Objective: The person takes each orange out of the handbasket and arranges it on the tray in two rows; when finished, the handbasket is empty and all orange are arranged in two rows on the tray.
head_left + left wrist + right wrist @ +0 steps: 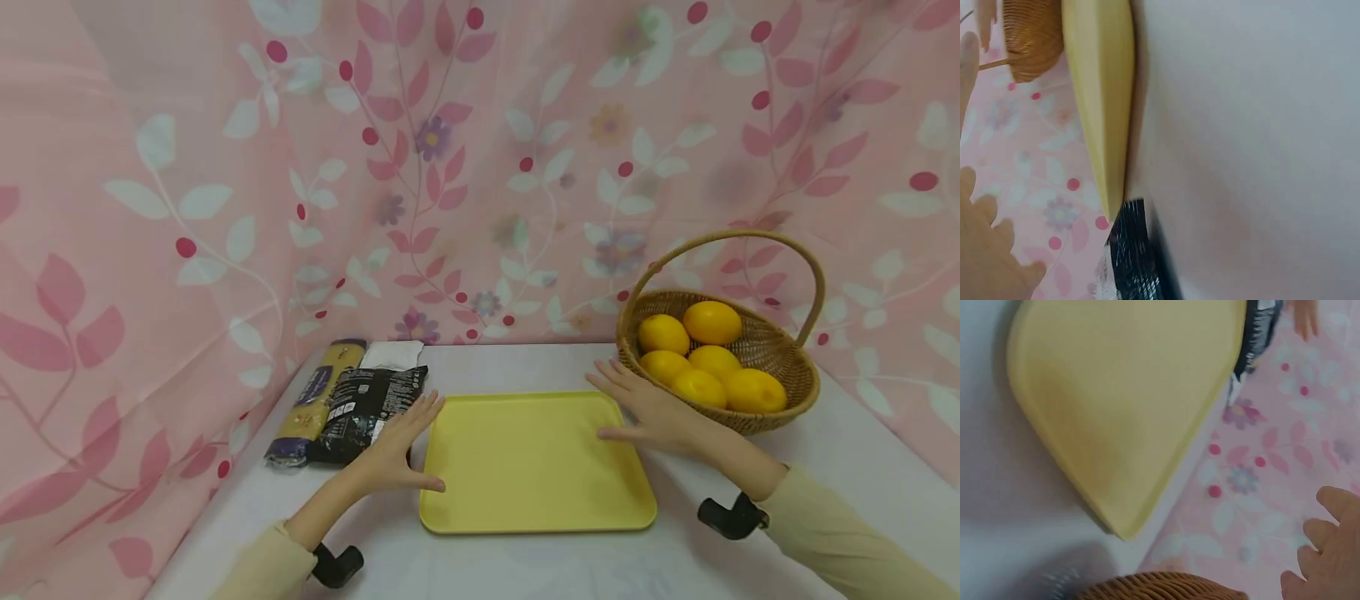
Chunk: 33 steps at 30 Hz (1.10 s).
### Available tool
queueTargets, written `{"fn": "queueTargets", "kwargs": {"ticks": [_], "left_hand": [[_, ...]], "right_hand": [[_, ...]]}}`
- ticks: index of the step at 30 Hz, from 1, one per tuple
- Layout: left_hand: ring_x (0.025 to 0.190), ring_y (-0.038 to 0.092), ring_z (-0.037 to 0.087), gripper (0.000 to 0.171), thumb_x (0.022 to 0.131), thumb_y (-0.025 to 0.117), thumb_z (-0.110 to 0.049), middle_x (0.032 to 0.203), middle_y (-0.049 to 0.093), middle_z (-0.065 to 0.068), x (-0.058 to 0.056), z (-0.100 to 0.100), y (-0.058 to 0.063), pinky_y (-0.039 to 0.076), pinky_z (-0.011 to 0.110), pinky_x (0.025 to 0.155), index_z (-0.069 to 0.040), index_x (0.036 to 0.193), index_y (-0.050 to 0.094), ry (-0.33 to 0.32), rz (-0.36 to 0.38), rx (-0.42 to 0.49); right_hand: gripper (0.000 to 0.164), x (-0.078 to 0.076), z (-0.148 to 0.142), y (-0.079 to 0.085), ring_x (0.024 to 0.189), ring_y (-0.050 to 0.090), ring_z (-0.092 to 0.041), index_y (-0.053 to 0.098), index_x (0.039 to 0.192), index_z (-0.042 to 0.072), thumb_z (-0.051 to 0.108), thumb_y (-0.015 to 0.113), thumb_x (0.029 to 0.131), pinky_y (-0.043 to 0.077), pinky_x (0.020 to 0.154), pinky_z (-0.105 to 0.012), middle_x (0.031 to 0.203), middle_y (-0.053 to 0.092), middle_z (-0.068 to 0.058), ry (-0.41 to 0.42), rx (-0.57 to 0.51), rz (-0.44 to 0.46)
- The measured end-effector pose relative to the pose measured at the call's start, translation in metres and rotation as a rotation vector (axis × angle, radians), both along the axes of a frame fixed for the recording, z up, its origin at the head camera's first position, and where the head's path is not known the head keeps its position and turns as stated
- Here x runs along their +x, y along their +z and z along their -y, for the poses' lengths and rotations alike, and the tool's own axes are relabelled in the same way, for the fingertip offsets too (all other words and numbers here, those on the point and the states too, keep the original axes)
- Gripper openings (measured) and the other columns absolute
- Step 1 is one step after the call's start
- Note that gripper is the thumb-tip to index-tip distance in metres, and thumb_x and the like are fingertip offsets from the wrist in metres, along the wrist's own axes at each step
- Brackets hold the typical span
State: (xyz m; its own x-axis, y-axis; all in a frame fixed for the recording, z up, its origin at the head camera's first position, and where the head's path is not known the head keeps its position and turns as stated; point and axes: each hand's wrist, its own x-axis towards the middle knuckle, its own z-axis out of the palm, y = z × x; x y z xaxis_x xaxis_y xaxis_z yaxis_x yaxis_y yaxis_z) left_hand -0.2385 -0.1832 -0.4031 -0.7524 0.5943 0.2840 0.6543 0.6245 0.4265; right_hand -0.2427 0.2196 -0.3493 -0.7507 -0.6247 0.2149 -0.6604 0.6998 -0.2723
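A yellow rectangular tray (536,467) lies flat on the white-covered table in the head view. My left hand (393,450) is at its left edge, fingers spread and straight, thumb over the rim; it holds nothing. On the opposite side my right hand (652,412) reaches over the tray's right edge, fingers also extended and nothing in them. The left wrist view shows the tray (1100,94) edge-on, with the left hand (991,250) at the frame's side. In the right wrist view, the right hand (1329,550) appears beside the tray's corner.
A wicker basket (798,379) with a tall handle holds several yellow lemon-like fruits (712,323) at the back right. Left of the tray lie a black package (367,408), a yellow-and-purple packet (322,392) and a white packet (392,355). A floral curtain (480,167) hangs behind.
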Motion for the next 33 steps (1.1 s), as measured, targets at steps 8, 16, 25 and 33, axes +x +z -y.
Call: {"fn": "queueTargets", "kwargs": {"ticks": [8, 16, 25, 33], "left_hand": [[0.112, 0.046, 0.031, 0.062, 0.071, 0.075, -0.017, 0.126, 0.048, 0.015, 0.021, 0.011, -0.021, 0.040, 0.042, 0.086, -0.001, 0.125, 0.050, -0.059, 0.173, 0.344], [0.105, 0.052, 0.030, 0.047, 0.072, 0.073, -0.010, 0.116, 0.054, 0.022, 0.020, 0.020, -0.043, 0.041, 0.036, 0.086, 0.008, 0.112, 0.057, -0.021, 0.335, 0.454], [0.103, 0.053, 0.026, 0.050, 0.072, 0.075, -0.018, 0.118, 0.053, 0.019, 0.022, 0.018, -0.060, 0.042, 0.030, 0.085, 0.004, 0.113, 0.057, -0.026, 0.370, 0.541], [0.099, 0.054, 0.030, 0.050, 0.070, 0.075, -0.007, 0.117, 0.052, 0.023, 0.028, 0.012, -0.049, 0.042, 0.030, 0.085, 0.008, 0.113, 0.055, -0.015, 0.381, 0.555]], "right_hand": [[0.062, 0.005, -0.019, 0.044, 0.127, 0.025, -0.028, 0.031, 0.140, 0.011, 0.031, 0.057, 0.088, 0.024, 0.096, -0.051, 0.141, 0.029, -0.009, 0.026, -0.160, 0.098], [0.042, -0.013, -0.049, 0.087, 0.101, 0.052, -0.036, 0.047, 0.129, 0.002, 0.020, 0.053, 0.092, 0.041, 0.081, -0.051, 0.121, 0.051, -0.019, -0.077, -0.227, 0.047], [0.043, -0.054, -0.069, 0.105, 0.109, 0.046, -0.036, 0.051, 0.125, 0.001, 0.029, 0.051, 0.092, 0.035, 0.087, -0.053, 0.118, 0.053, -0.019, -0.291, -0.333, 0.079], [0.066, -0.080, -0.074, 0.108, 0.111, 0.041, -0.040, 0.044, 0.128, -0.004, 0.045, 0.056, 0.085, 0.035, 0.087, -0.053, 0.122, 0.047, -0.027, -0.460, -0.364, 0.119]]}}
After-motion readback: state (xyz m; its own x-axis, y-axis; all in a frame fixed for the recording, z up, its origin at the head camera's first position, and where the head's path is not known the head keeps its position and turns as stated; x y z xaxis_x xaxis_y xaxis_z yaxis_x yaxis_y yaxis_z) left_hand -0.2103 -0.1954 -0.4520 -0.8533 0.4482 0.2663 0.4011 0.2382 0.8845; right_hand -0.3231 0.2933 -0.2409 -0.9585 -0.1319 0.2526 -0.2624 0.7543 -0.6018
